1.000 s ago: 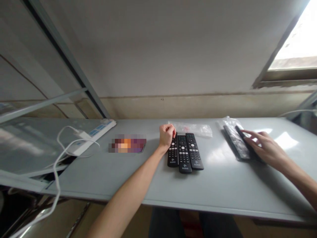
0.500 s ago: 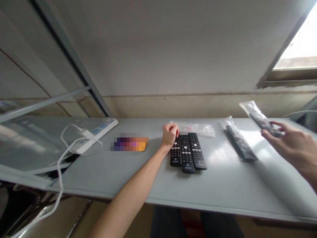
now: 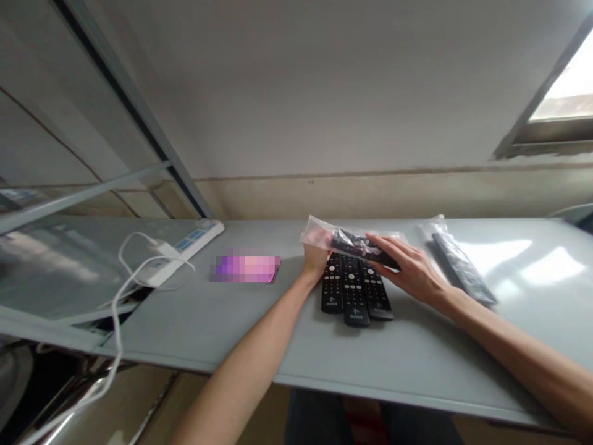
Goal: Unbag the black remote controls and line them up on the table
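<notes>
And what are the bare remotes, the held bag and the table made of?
The bare remotes look like matte black plastic: their ends barely shine. The bag in the right hand seems plastic film: clear, crinkled, glossy. The table could be painted metal or laminate; its smooth grey top shows reflections.

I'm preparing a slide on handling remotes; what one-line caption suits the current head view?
Right hand holds a bagged remote over three unbagged remotes, left hand partly behind the clear bag.

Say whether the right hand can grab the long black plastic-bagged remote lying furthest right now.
Probably not yet: the right grip holds another long black remote in clear plastic, but the wanted remote lies close by, mostly unobstructed.
</notes>
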A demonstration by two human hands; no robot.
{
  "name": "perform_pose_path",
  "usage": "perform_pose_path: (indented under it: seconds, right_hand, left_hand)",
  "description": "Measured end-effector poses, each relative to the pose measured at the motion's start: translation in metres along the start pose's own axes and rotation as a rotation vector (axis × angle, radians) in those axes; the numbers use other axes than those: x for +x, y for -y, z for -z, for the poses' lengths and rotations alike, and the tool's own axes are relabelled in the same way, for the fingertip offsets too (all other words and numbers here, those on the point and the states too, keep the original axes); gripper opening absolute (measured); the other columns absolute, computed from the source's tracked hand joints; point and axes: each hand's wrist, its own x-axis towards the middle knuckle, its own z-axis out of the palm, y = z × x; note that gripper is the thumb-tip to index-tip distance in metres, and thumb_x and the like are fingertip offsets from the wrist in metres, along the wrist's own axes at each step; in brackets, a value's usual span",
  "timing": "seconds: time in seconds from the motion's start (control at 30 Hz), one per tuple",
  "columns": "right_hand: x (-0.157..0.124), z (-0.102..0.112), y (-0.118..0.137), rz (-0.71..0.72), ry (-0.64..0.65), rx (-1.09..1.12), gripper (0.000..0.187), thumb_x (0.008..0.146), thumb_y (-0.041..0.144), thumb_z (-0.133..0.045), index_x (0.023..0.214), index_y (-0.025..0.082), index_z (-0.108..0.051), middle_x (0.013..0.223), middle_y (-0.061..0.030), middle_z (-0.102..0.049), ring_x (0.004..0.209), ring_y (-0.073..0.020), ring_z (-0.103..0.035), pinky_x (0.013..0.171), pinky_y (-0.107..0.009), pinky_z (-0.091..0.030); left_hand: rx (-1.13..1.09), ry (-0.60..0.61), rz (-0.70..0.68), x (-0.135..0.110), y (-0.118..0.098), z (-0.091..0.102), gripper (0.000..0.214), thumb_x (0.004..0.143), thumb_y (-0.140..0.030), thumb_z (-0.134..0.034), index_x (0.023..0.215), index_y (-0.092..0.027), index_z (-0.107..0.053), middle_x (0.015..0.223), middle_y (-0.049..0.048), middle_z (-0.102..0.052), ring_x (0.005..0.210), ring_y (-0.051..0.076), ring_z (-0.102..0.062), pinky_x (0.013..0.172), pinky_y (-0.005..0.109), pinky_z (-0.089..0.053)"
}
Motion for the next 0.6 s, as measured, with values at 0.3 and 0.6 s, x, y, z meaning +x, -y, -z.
perform_pose_path:
  seconds: [0.3,0.6]
  right_hand:
    - [-0.006,0.007,-0.014,-0.057,-0.02,0.04,0.06,0.101,0.03,-0.068,0.158,0.028,-0.049,0.134,-0.0127,-0.074,0.108,-0.0289,-0.077,0.094,-0.047,-0.065]
    - [-0.01,0.005,-0.016,-0.173,-0.047,0.071,0.063,0.102,0.032,-0.066,0.161,0.03,-0.044,0.14,-0.0125,-0.071,0.117,-0.0312,-0.074,0.098,-0.049,-0.064]
  left_hand:
    - [0.085,0.088,-0.196,-0.017,-0.019,-0.001,0.019,0.086,-0.032,-0.054,0.075,-0.021,-0.066,0.072,0.0039,-0.065,0.078,0.02,-0.063,0.076,0.031,-0.051]
    - [0.092,0.293,-0.282,-0.026,-0.038,-0.009,0.027,0.093,-0.048,-0.066,0.096,-0.022,-0.068,0.091,0.008,-0.07,0.098,0.026,-0.064,0.093,0.035,-0.05]
